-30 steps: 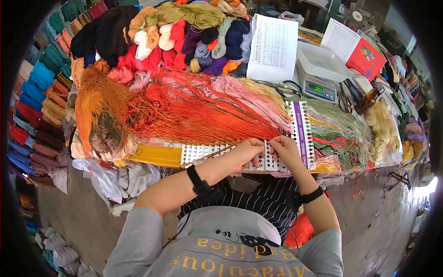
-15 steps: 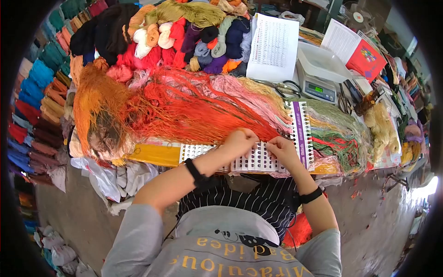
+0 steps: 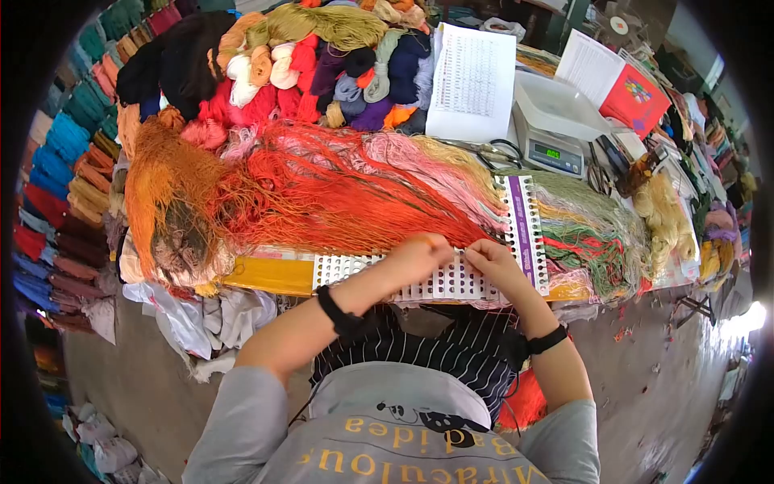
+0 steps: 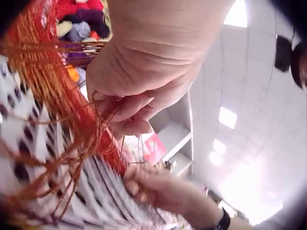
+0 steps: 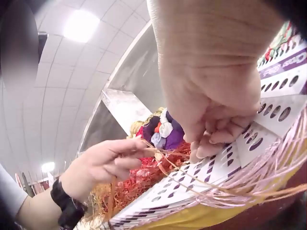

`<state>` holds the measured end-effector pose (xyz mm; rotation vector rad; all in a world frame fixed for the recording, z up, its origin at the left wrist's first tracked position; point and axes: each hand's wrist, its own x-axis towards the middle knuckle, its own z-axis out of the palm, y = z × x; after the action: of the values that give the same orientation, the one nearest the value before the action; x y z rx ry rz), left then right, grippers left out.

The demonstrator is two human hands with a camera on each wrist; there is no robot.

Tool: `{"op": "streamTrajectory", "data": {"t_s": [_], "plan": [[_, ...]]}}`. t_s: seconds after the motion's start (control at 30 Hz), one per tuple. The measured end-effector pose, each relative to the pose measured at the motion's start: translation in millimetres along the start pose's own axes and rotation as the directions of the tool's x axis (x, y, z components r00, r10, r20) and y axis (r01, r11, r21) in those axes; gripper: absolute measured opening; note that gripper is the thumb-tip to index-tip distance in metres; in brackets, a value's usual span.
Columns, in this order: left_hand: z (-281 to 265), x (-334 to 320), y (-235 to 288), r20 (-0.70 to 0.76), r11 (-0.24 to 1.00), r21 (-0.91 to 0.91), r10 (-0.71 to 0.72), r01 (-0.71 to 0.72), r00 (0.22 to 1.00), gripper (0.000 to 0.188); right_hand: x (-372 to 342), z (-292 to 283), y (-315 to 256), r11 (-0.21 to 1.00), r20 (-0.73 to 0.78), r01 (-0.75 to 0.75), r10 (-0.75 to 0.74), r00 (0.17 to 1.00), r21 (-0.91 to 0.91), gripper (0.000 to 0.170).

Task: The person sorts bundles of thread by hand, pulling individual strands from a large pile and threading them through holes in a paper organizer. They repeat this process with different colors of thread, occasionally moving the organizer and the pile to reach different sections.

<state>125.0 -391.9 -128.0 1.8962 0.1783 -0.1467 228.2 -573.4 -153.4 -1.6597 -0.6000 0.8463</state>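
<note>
My left hand pinches several rust-orange embroidery threads, whose loose ends trail over white cards in the left wrist view. Close by to the right, my right hand has its fingers curled at the edge of a white perforated card and grips it there; part of that grip is hidden behind the fingers. A thin strand runs from the left fingertips toward the right ones in the right wrist view. Long red-orange threads spread over the table just beyond both hands.
A purple-striped perforated card lies right of the hands, with green and pink threads beyond it. Farther back are yarn skeins, a printed sheet, scissors and a digital scale.
My left hand has moved slightly left from beside the right hand, and the brown strands across its forearm no longer show there. My right hand has stayed nearly in place.
</note>
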Motion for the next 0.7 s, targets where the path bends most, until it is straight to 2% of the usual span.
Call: {"op": "streamTrajectory", "data": {"t_s": [0.03, 0.1, 0.13, 0.17, 0.2, 0.23, 0.3, 0.33, 0.4, 0.43, 0.47, 0.5, 0.53, 0.57, 0.67, 0.7], "plan": [[-14, -3, 1, -0.124, 0.994, -0.103, 0.022, -0.034, 0.992, 0.022, 1, 2, 3, 0.999, -0.009, 0.008, -0.008, 1.000, -0.042, 0.018], [-71, -23, 22, -0.156, 0.889, -0.434, -0.236, 0.148, 0.959, 0.018, 3, 4, 7, 0.995, -0.036, 0.023, -0.027, 0.999, -0.093, 0.020], [-104, -34, 12, -0.091, 0.756, -0.652, -0.150, 0.055, 0.985, 0.014, 4, 4, 7, 0.993, -0.041, 0.008, -0.013, 0.999, -0.114, 0.021], [-141, -43, -7, -0.059, 0.661, -0.749, -0.128, 0.040, 0.990, 0.016, 4, 4, 8, 0.991, -0.045, -0.007, 0.001, 0.999, -0.136, 0.021], [-164, -56, -7, -0.213, 0.617, -0.786, -0.216, -0.036, 0.953, 0.020, 5, 3, 10, 0.989, -0.040, -0.007, 0.002, 0.999, -0.145, 0.021], [-185, -70, -8, -0.354, 0.576, -0.808, -0.305, -0.124, 0.884, 0.023, 5, 4, 10, 0.990, -0.038, -0.003, -0.002, 0.999, -0.141, 0.021], [-227, -88, -54, -0.585, 0.640, -0.728, -0.391, -0.247, 0.710, 0.034, 3, 5, 8, 0.989, -0.043, 0.016, -0.022, 0.999, -0.146, 0.021], [-222, -93, -53, -0.589, 0.642, -0.725, -0.388, -0.251, 0.709, 0.034, 4, 4, 11, 0.993, -0.035, 0.037, -0.041, 0.999, -0.116, 0.020], [-197, -103, -46, -0.557, 0.542, -0.809, -0.581, -0.229, 0.594, 0.043, 3, 3, 5, 0.995, -0.059, 0.035, -0.040, 0.997, -0.096, 0.020], [-178, -106, -40, -0.479, 0.513, -0.834, -0.487, -0.205, 0.730, 0.050, 0, 4, 2, 0.997, -0.077, 0.021, -0.027, 0.997, -0.077, 0.020], [-155, -110, -25, -0.300, 0.495, -0.862, -0.321, -0.111, 0.898, 0.054, -4, 9, -4, 0.998, -0.126, 0.049, -0.055, 0.990, -0.045, 0.019], [-128, -106, -8, -0.197, 0.474, -0.877, -0.213, -0.075, 0.957, 0.056, -9, 17, -10, 0.998, -0.114, 0.047, -0.052, 0.992, -0.050, 0.019], [-103, -101, 11, -0.132, 0.498, -0.867, -0.189, -0.021, 0.973, 0.057, -14, 27, -18, 0.988, -0.115, 0.127, -0.137, 0.984, -0.085, 0.018], [-83, -94, 20, -0.036, 0.460, -0.886, -0.187, 0.055, 0.982, 0.057, -21, 38, -28, 0.970, -0.111, 0.210, -0.224, 0.968, -0.121, 0.017], [-41, -75, 40, 0.159, 0.379, -0.906, -0.103, 0.187, 0.982, 0.055, -44, 75, -66, 0.948, -0.039, 0.289, -0.296, 0.954, -0.133, 0.014], [-32, -72, 47, 0.192, 0.394, -0.897, -0.063, 0.201, 0.979, 0.055, -48, 82, -72, 0.934, -0.021, 0.332, -0.337, 0.941, -0.133, 0.014]]}}
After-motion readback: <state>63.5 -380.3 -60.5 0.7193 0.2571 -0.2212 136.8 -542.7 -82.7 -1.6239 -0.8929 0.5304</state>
